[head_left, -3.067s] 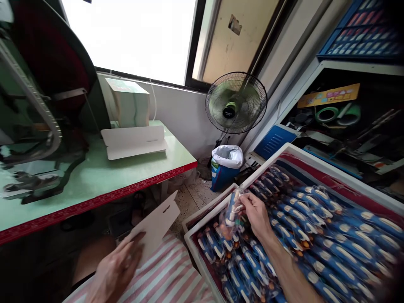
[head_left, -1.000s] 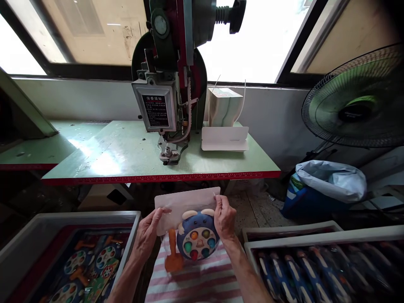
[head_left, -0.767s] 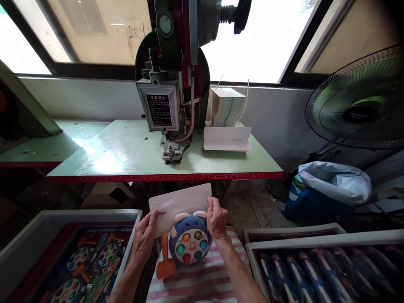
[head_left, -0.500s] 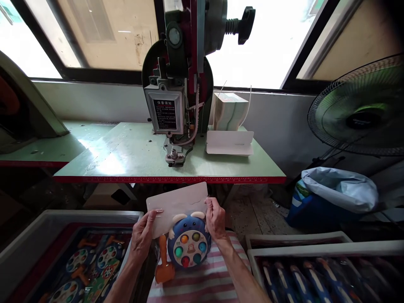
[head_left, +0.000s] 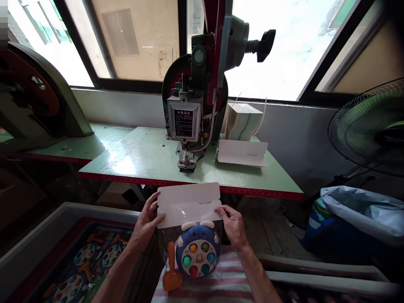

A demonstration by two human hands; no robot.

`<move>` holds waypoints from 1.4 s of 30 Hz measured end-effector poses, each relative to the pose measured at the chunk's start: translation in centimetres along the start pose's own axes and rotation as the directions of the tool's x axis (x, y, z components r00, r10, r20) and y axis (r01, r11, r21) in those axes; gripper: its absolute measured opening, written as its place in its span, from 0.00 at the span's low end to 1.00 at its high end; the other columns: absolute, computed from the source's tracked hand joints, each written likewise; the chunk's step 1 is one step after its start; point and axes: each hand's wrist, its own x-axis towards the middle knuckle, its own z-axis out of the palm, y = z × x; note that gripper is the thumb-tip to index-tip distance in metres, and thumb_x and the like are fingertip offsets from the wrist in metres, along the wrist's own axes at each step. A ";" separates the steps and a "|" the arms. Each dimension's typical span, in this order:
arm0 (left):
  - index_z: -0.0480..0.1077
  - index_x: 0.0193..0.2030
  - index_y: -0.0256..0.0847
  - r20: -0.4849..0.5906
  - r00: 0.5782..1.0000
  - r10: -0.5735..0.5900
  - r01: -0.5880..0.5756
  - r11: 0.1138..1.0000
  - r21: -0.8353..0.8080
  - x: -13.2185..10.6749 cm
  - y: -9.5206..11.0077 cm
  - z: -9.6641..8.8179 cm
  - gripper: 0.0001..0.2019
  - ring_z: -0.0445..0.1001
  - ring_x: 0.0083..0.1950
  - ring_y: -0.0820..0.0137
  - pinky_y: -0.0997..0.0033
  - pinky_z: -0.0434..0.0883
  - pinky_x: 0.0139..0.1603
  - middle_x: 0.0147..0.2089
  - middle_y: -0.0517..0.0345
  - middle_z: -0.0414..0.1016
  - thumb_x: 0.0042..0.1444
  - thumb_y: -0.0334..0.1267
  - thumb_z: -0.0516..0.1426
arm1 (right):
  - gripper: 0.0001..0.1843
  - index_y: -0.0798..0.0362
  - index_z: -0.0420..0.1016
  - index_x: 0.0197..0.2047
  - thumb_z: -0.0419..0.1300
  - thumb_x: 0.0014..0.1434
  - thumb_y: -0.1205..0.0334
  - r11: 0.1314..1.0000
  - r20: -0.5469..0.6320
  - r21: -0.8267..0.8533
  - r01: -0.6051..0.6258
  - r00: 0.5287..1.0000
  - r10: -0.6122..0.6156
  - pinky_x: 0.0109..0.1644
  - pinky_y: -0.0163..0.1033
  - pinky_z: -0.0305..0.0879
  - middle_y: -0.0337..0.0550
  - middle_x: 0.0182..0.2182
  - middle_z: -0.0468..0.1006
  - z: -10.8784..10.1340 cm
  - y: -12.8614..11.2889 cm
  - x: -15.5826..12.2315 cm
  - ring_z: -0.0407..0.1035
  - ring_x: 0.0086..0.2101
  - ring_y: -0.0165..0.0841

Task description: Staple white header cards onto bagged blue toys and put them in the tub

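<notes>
White card was the thing that had changed most: the header card [head_left: 188, 205], held flat half a second earlier, now showed a crease across its middle, with the upper flap standing up behind the lower one. The left hand [head_left: 145, 221] was clamped on the card's left end, thumb in front and fingers behind, at about nine o'clock from the toy. The right hand [head_left: 232, 224] pinched the card's right lower corner at about three o'clock, fingers closed on it together with the top of the clear bag [head_left: 189, 252].

Below the card hung the bagged toy, a blue round game [head_left: 198, 255] with coloured pegs, and an orange toy hammer [head_left: 172, 273] at its eight o'clock, both over the person's striped lap [head_left: 221, 286]. The view had also tipped upward, so the green table [head_left: 151, 158] and the dark stapling machine [head_left: 197, 105] at twelve o'clock filled more of the picture.

Judging from the fold, the card was being opened or closed over the bag's mouth, and the pack was close under the table edge, in line with the machine's head [head_left: 187, 163]. A spare folded card [head_left: 242, 152] lay at one o'clock beside a stack of cards [head_left: 243, 122]. Finished packs sat in the tray [head_left: 63, 219] at eight o'clock.
</notes>
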 end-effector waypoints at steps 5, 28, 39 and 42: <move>0.77 0.48 0.39 -0.182 0.967 -0.180 0.161 0.980 -0.114 -0.2 -3.1 0.7 0.24 0.79 0.38 0.64 0.69 0.80 0.31 0.43 0.53 0.81 0.46 0.47 0.73 | 0.20 0.52 0.82 0.36 0.65 0.61 0.42 0.994 -0.055 0.088 -0.058 0.996 0.063 0.39 0.38 0.66 0.44 0.33 0.82 0.3 0.5 -0.2 0.72 0.36 0.38; 0.81 0.43 0.38 -0.171 0.975 -0.142 0.118 0.983 -0.140 0.9 -2.4 0.8 0.21 0.81 0.32 0.63 0.70 0.77 0.32 0.35 0.54 0.85 0.47 0.50 0.72 | 0.19 0.52 0.75 0.32 0.68 0.55 0.44 0.986 -0.166 0.134 -0.097 0.979 0.118 0.34 0.37 0.64 0.40 0.27 0.76 0.4 -0.5 0.9 0.68 0.30 0.34; 0.79 0.39 0.37 -0.114 0.960 -0.256 0.242 0.963 -0.121 0.8 0.2 1.5 0.22 0.79 0.31 0.67 0.72 0.78 0.31 0.34 0.55 0.83 0.41 0.47 0.74 | 0.17 0.51 0.73 0.34 0.72 0.45 0.53 0.924 -0.157 0.348 -0.158 0.962 0.224 0.33 0.37 0.66 0.39 0.26 0.78 0.2 -0.5 1.3 0.70 0.28 0.34; 0.77 0.38 0.38 -0.042 0.962 -0.271 0.267 0.959 -0.091 0.8 1.0 1.1 0.19 0.78 0.30 0.69 0.75 0.76 0.30 0.35 0.56 0.83 0.44 0.47 0.73 | 0.20 0.50 0.72 0.39 0.73 0.46 0.56 0.875 -0.067 0.440 -0.204 0.964 0.258 0.33 0.37 0.67 0.37 0.26 0.78 -0.1 -0.9 1.3 0.71 0.28 0.34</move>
